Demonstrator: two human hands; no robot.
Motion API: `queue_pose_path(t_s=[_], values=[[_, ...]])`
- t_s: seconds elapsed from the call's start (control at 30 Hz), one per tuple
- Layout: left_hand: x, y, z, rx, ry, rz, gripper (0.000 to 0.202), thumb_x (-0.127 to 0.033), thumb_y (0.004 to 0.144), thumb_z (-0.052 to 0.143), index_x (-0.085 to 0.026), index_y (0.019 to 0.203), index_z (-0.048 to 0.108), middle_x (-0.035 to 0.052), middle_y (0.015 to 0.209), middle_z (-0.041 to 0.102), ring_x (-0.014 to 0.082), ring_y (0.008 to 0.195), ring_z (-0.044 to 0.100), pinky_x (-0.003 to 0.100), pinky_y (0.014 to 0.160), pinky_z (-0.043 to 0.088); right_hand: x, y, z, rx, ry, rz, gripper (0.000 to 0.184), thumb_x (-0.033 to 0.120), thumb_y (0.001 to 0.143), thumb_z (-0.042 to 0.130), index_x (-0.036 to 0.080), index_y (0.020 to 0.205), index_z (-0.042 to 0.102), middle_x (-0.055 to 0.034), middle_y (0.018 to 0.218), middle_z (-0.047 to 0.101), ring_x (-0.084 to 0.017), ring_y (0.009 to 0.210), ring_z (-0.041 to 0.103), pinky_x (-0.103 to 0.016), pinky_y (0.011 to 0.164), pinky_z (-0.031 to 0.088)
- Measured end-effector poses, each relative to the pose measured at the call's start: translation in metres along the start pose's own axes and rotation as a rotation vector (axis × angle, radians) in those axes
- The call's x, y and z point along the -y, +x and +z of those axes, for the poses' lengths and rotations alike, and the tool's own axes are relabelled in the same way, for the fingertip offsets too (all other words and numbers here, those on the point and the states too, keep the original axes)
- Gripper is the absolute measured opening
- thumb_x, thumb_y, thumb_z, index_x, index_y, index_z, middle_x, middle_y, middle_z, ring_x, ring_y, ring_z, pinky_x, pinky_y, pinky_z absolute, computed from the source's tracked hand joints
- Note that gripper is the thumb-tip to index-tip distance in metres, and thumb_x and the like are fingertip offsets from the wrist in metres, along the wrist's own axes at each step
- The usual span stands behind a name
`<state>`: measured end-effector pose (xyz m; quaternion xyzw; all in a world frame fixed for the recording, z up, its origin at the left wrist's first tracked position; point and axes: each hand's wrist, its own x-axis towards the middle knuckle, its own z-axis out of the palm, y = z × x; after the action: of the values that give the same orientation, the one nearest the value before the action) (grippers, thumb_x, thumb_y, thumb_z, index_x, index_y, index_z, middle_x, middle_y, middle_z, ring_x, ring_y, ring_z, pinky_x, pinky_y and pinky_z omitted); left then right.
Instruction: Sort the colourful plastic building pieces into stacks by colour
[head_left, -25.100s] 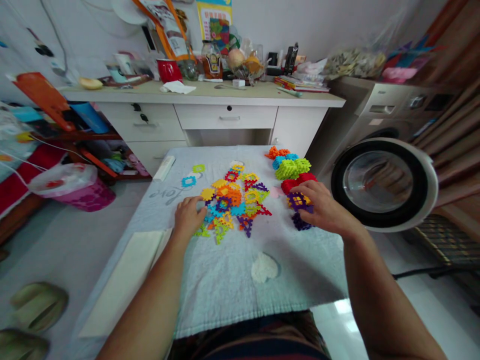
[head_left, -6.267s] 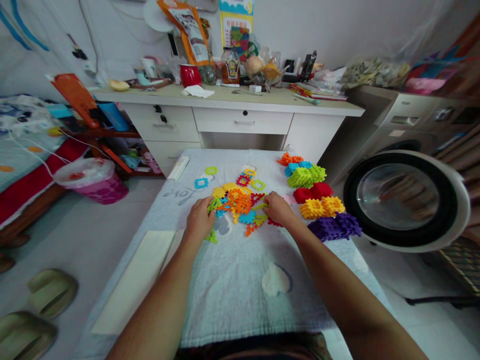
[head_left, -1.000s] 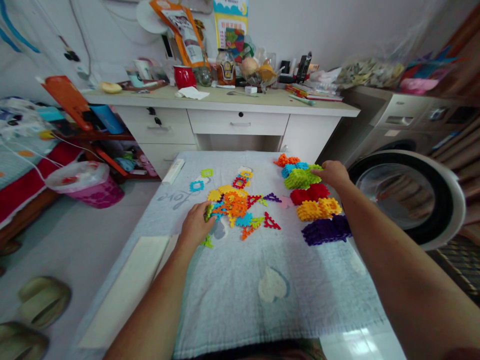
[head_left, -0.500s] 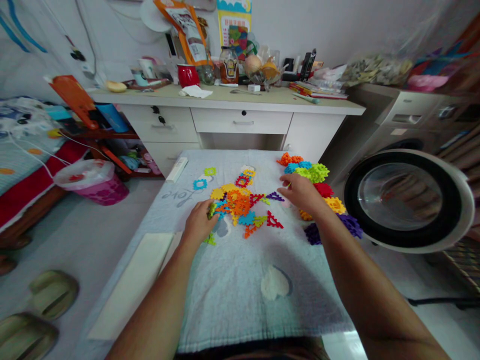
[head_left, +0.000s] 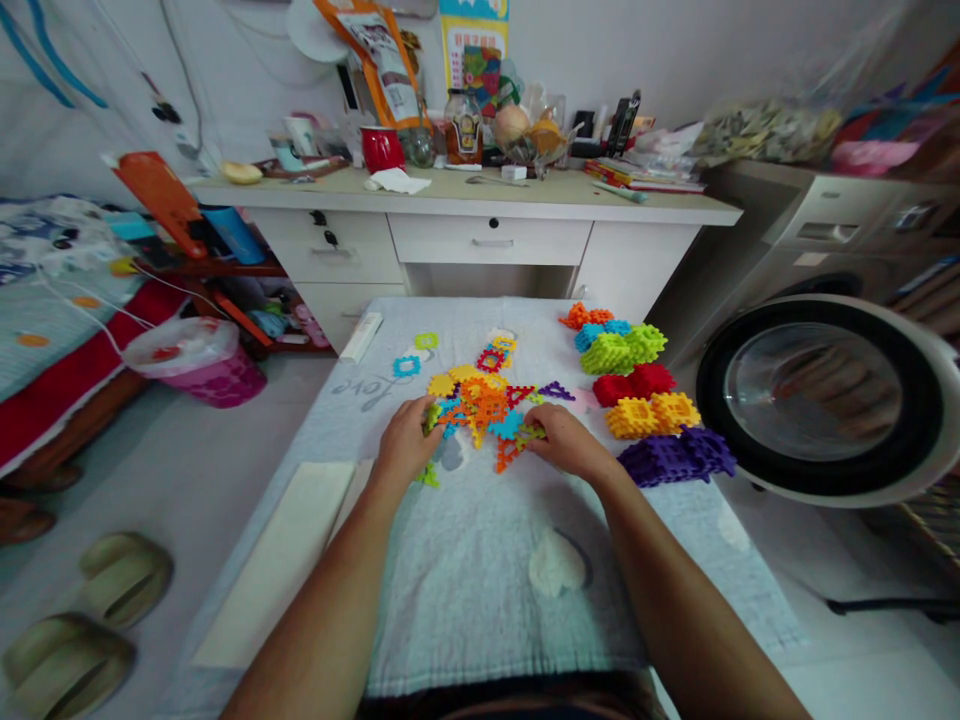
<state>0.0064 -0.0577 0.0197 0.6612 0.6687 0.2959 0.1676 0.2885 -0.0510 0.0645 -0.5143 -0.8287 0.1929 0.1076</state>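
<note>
Colourful plastic interlocking pieces lie in a loose pile (head_left: 480, 400) on the cloth-covered table. At its left edge my left hand (head_left: 409, 435) has its fingers curled around green toothed pieces (head_left: 432, 418). My right hand (head_left: 566, 440) is at the right edge of the pile, palm down and fingers bent together beside a green piece (head_left: 531, 433); whatever is under the fingertips is hidden. An orange triangle (head_left: 510, 456) lies just left of that hand, and a purple triangle (head_left: 556, 390) lies beyond it. A loose green piece (head_left: 427, 475) rests below my left hand.
Sorted stacks line the table's right side, among them green (head_left: 622, 348), red (head_left: 634, 384), yellow (head_left: 652, 413) and purple (head_left: 675, 457). White flat boxes (head_left: 277, 565) lie at the left. An open round washer door (head_left: 821, 400) stands right of the table; a desk (head_left: 487, 205) stands behind.
My right hand has moved from beside the green stack down and left to the pile's right edge, covering where a red triangle lay. My left hand has stayed about where it was.
</note>
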Motion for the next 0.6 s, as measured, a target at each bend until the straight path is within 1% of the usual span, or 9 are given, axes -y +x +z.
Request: queue_pose_path(t_s=[0.07,0.17,0.27,0.33,0.4,0.5,0.6], values=[[0.000,0.000,0.000,0.001,-0.005,0.000,0.047,-0.025,0.079,0.062,-0.018,0.126,0.059,0.0114,0.125,0.063,0.0222,0.101,0.067,0.039,0.096,0.053,-0.003,-0.001,0.000,-0.071,0.051,0.046,0.020,0.013,0.080,0.063,0.017,0.099,0.066,-0.0068,0.096,0.069,-0.019,0.087,0.060,-0.028,0.078,0.043],[-0.001,0.000,0.001,-0.004,-0.026,0.005,0.046,-0.025,0.079,0.063,-0.019,0.124,0.059,0.0109,0.125,0.063,0.0218,0.101,0.067,0.039,0.096,0.054,-0.005,-0.001,0.001,-0.195,0.086,0.098,0.025,0.010,0.081,0.060,0.019,0.104,0.064,-0.0076,0.104,0.069,-0.020,0.093,0.062,-0.029,0.083,0.045],[0.000,0.001,0.002,-0.004,-0.066,0.000,0.046,-0.024,0.077,0.064,-0.019,0.123,0.059,0.0104,0.124,0.062,0.0213,0.100,0.068,0.038,0.092,0.056,-0.006,-0.001,0.005,-0.325,0.060,0.157,0.028,0.008,0.083,0.054,0.021,0.106,0.064,-0.0092,0.109,0.066,-0.022,0.097,0.062,-0.030,0.085,0.046],[0.000,0.001,0.003,-0.003,-0.095,-0.003,0.047,-0.023,0.076,0.063,-0.019,0.122,0.059,0.0101,0.123,0.062,0.0210,0.100,0.068,0.036,0.090,0.057,-0.006,-0.002,0.009,-0.365,0.016,0.185,0.030,0.006,0.083,0.051,0.021,0.105,0.064,-0.0104,0.110,0.064,-0.023,0.098,0.061,-0.031,0.085,0.047],[0.000,0.002,0.003,-0.004,-0.120,0.000,0.047,-0.023,0.075,0.064,-0.019,0.122,0.059,0.0098,0.123,0.062,0.0210,0.100,0.068,0.037,0.090,0.057,-0.006,-0.003,0.013,-0.346,-0.014,0.172,0.031,0.005,0.083,0.050,0.021,0.105,0.064,-0.0107,0.110,0.062,-0.023,0.099,0.060,-0.032,0.085,0.047],[-0.001,0.002,0.004,-0.011,-0.147,0.016,0.049,-0.022,0.074,0.065,-0.019,0.122,0.059,0.0093,0.122,0.062,0.0217,0.102,0.067,0.039,0.093,0.056,-0.007,-0.005,0.017,-0.275,0.015,0.086,0.031,0.008,0.081,0.055,0.021,0.107,0.064,-0.0091,0.107,0.061,-0.022,0.098,0.059,-0.031,0.088,0.047],[-0.001,0.001,0.004,-0.001,-0.164,0.040,0.052,-0.023,0.073,0.066,-0.021,0.124,0.058,0.0084,0.122,0.061,0.0226,0.107,0.065,0.041,0.098,0.054,-0.010,-0.007,0.016,-0.215,0.078,0.008,0.030,0.020,0.079,0.065,0.019,0.109,0.063,-0.0082,0.107,0.060,-0.021,0.098,0.059,-0.033,0.091,0.047]])
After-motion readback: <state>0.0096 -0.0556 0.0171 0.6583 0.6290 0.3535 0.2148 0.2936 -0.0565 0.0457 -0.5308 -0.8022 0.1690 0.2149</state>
